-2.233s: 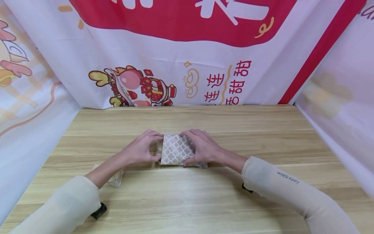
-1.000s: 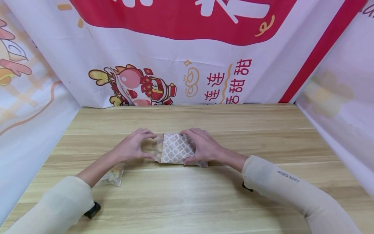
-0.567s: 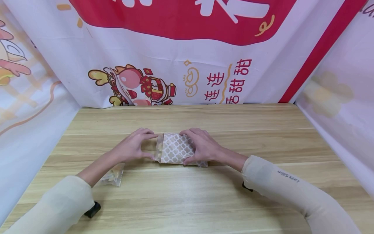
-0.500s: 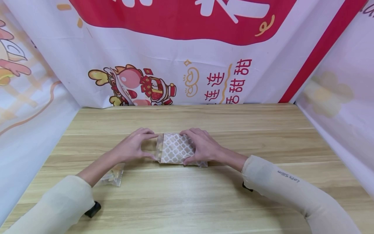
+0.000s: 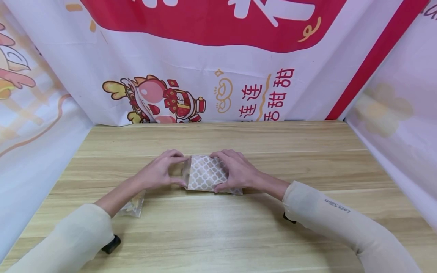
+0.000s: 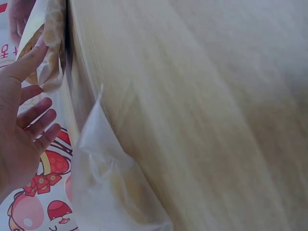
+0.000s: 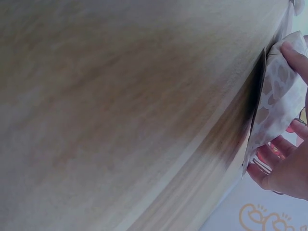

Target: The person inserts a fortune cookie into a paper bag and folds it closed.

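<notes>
A beige paper bag with a white lattice pattern (image 5: 206, 175) lies sideways near the middle of the table. My right hand (image 5: 238, 171) grips it across its width, thumb on the near edge, fingers on the far edge. From its left mouth sticks the end of a clear plastic bag (image 5: 186, 172) with yellowish contents. At this mouth, my left hand (image 5: 157, 170) touches the bag with thumb and forefinger spread apart. In the left wrist view, the other fingers (image 6: 38, 115) are loose and hold nothing. The bag's right end is partly hidden behind my right hand.
A second clear plastic bag (image 5: 134, 206) with pale pieces lies on the wooden table (image 5: 218, 235), partly behind my left forearm. White printed cloths (image 5: 191, 60) hang at the table's back and sides.
My left hand drew back left, then came right again to the paper bag's mouth. Less of the clear plastic bag's end shows now. My right hand and the paper bag stay put.
</notes>
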Demonstrator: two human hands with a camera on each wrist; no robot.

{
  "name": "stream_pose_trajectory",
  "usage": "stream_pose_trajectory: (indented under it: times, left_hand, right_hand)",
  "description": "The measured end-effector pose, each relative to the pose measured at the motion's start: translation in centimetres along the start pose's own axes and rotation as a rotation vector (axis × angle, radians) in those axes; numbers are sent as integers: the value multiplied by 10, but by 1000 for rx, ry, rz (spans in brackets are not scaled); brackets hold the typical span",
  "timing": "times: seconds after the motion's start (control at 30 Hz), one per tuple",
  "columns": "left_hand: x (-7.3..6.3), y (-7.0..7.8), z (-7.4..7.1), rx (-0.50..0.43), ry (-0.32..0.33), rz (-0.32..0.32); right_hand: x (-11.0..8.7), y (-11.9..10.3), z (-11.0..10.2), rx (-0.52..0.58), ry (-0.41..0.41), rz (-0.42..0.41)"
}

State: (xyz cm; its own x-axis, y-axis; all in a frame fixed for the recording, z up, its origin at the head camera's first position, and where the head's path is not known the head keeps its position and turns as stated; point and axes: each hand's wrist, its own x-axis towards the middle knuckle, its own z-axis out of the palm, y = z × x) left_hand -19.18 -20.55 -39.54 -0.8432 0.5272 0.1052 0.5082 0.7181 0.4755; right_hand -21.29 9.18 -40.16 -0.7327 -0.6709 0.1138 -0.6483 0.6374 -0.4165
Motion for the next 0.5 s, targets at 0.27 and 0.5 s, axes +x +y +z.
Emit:
stream_pose_trajectory:
  times: [0.27, 0.5]
  left_hand:
    - [7, 2, 7, -64, -11, 6]
    - [14, 7, 10, -77, -47, 19]
  right_hand:
    - [0, 0, -2, 12, 3, -9]
    - [-1, -1, -3, 25, 11, -16]
